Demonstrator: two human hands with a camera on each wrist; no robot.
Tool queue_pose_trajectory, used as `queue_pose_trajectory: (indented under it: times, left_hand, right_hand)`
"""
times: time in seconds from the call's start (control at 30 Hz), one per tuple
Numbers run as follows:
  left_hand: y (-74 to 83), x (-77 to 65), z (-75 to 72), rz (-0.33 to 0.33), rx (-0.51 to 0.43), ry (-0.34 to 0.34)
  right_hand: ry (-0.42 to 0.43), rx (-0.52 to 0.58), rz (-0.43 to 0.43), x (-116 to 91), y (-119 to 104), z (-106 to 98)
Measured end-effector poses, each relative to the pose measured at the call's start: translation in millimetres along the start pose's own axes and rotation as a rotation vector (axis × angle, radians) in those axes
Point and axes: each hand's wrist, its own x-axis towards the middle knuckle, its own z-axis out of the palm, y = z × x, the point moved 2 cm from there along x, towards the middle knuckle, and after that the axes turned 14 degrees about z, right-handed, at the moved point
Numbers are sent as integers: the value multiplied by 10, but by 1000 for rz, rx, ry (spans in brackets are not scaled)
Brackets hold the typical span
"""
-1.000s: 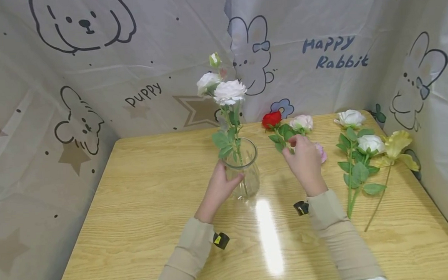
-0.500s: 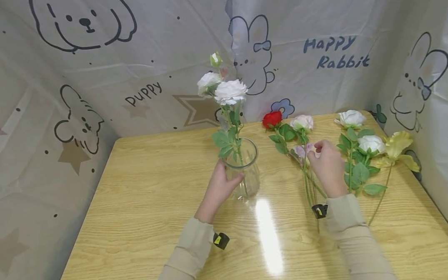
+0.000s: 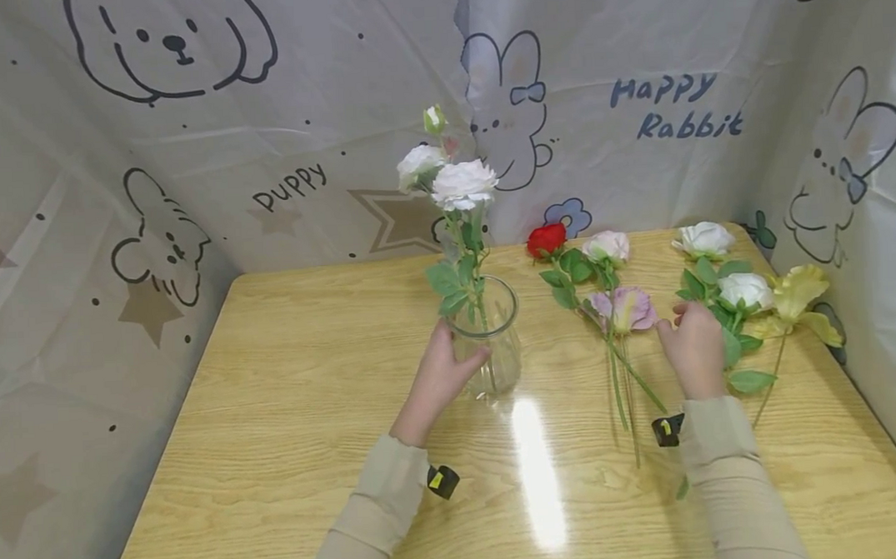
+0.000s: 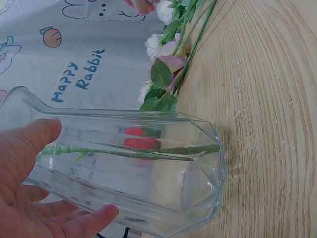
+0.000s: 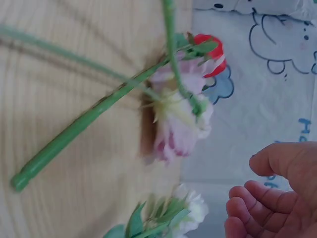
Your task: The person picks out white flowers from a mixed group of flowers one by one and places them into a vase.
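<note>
L hand on vase, R hand at loose stems.
Your left hand (image 3: 439, 378) grips the glass vase (image 3: 486, 338), upright on desk (image 3: 288, 403) w/ white roses (image 3: 459, 183) inside. Your right hand (image 3: 695, 348) rests over white-rose stems (image 3: 708, 318), fingers loosely curled, holding nothing, just beside the purple flower (image 3: 628, 309) lying flat on desk.

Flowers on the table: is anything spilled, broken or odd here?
Nothing stands out. The glass vase stands upright, held by the left hand, with white roses in it; the loose flowers lie flat, apparently undamaged, on the table.
</note>
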Motion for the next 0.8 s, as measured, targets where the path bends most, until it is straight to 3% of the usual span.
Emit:
queue_pose_trajectory:
  times: [0.2, 0.37, 0.63, 0.8]
  left_hand:
    - [-13, 0, 6, -3, 14, -7]
    - [-21, 1, 7, -11, 11, -5]
    - [-25, 0, 8, 4, 3, -3]
    - [-19, -4, 5, -20, 11, -4]
  right_hand:
    - [-22, -75, 78, 92, 255, 10]
    - [-22, -123, 67, 98, 431, -19]
    - [-195, -250, 116, 101, 664, -13]
    - [-229, -290, 110, 120, 691, -9]
